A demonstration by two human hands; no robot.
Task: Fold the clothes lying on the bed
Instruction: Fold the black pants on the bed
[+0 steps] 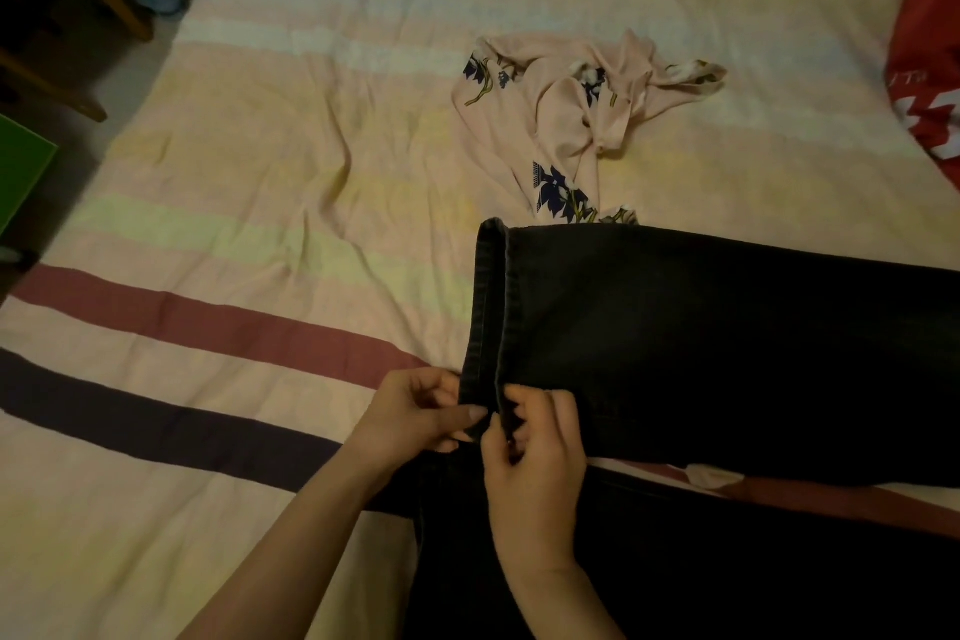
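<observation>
Left hand and right hand pinch the near hem corner of the dark jeans, apparently aligning edges for folding; floral garment lies beyond on the bed.

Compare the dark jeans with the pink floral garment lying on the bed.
The dark jeans are plain and near black; the pink floral garment is pale with blue flowers. The jeans lie smoothed flat, while the floral garment is crumpled. The left hand and right hand pinch the jeans' hem; nothing holds the floral garment. Both rest on the striped bedsheet.
</observation>
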